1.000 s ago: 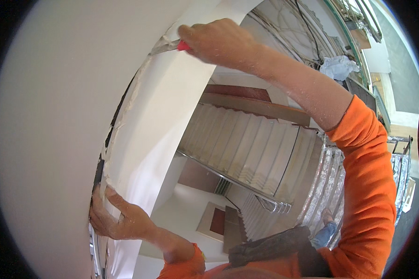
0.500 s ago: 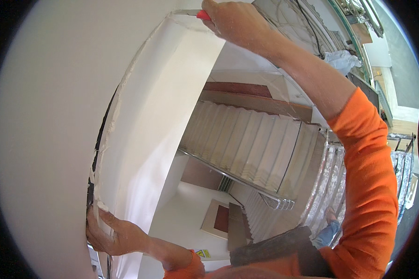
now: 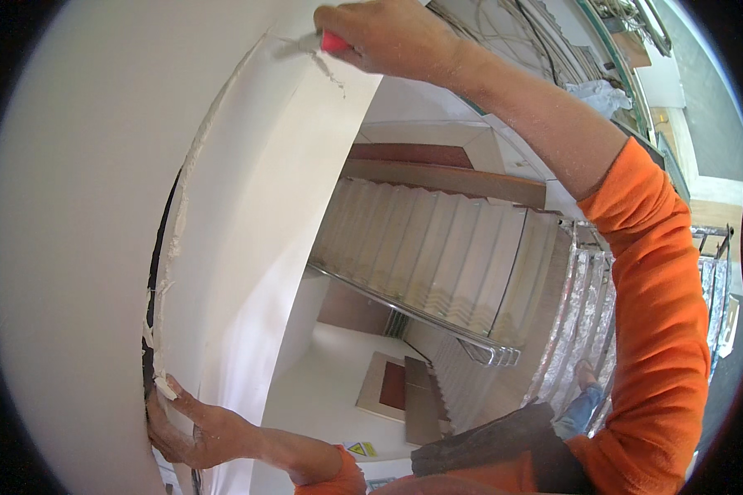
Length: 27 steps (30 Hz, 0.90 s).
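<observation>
A long white panel (image 3: 248, 214) stretches from top to bottom beside a large pale wall surface (image 3: 74, 231). Rough white filler (image 3: 182, 198) lines the panel's edge, and a dark gap (image 3: 158, 247) separates part of it from the wall. My right hand (image 3: 396, 37), at the top, grips a red-handled putty knife (image 3: 333, 41). Its motion-blurred blade lies against the panel, next to a ragged line of filler. Low on the left, my left hand (image 3: 206, 433) is closed around the panel's edge, thumb by a loose filler flake; its other fingers are partly hidden in the gap.
Below me is a stairwell with pale steps (image 3: 421, 247) and a metal handrail (image 3: 404, 309). Foil-like silvery treads (image 3: 574, 322) carry my foot at the right. Bundled cables (image 3: 504, 33) and a plastic bag (image 3: 598, 97) lie at the upper right.
My right hand and the knife have moved left and slightly down, bringing the blade onto the panel face. A ragged filler line now shows there. The panel appears shifted left in view.
</observation>
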Tool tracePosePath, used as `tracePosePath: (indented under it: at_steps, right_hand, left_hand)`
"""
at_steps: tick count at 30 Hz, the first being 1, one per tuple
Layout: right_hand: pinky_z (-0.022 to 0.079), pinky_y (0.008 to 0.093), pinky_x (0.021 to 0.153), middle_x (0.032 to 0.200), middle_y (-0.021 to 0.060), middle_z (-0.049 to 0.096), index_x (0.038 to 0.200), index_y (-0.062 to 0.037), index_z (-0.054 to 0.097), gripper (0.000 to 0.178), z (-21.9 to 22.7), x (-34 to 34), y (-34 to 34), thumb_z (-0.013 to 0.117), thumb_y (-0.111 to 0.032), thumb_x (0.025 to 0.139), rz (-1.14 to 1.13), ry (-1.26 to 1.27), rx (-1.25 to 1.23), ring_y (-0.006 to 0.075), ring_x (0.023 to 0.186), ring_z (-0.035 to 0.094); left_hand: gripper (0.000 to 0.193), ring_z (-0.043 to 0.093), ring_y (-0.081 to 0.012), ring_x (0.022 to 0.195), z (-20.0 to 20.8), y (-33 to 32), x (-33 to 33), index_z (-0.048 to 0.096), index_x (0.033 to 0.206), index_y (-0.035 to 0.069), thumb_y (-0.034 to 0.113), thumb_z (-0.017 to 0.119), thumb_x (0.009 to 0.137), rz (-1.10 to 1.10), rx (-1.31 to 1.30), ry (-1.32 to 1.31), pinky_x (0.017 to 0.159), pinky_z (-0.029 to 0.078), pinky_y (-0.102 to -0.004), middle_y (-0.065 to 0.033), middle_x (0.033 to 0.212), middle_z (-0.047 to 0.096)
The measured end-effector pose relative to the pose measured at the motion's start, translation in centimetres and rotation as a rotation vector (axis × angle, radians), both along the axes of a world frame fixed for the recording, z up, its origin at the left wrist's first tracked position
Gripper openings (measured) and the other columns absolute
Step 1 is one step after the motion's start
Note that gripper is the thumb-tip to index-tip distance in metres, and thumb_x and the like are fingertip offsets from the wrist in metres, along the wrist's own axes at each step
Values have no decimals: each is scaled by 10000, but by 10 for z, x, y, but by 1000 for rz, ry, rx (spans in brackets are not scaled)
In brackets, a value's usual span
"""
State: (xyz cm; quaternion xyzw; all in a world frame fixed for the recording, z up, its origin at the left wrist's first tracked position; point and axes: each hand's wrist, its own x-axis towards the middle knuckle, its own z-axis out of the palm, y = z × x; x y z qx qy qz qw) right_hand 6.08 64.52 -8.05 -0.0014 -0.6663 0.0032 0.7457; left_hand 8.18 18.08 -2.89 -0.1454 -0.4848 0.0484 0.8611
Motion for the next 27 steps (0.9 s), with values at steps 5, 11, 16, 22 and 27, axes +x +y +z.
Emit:
tracePosePath:
  at_steps: [5,11,16,22,27]
  right_hand:
    - [534,444,513,736,127,662,966,-28,537,294,7,3,12,593,-310,1030,-1,-28,72,332,609,688]
    - [542,446,512,703,148,661,968,-16,551,338,32,8,5,591,-345,1036,-8,-158,16,340,593,688]
    - [545,455,502,682,148,672,968,-5,568,320,33,-14,32,626,-316,1016,-38,-70,24,351,580,691]
    - [551,451,504,669,140,675,979,-9,581,269,37,-20,59,661,-266,984,-47,39,126,351,583,695]
    - [549,433,571,740,159,679,997,-8,592,278,38,-19,89,621,-285,1001,-157,-11,46,334,666,697]
  left_hand:
    - [373,683,-220,1016,0,4,-2,794,1009,62,422,786,909,-59,7,-22,911,549,-395,-84,1077,761]
    - [312,687,-222,1013,1,8,0,796,987,71,374,785,914,-25,6,1,926,543,-383,-67,1029,769]
    - [275,684,-234,976,-2,15,-2,797,966,83,354,772,920,-43,120,-11,948,534,-382,-48,1007,772]
    - [291,724,-174,898,10,-32,-10,812,948,119,400,736,944,233,75,147,804,590,-313,-25,997,782]
    - [301,733,-168,844,12,-45,-23,811,962,132,418,718,967,179,72,206,746,589,-308,-21,994,786]
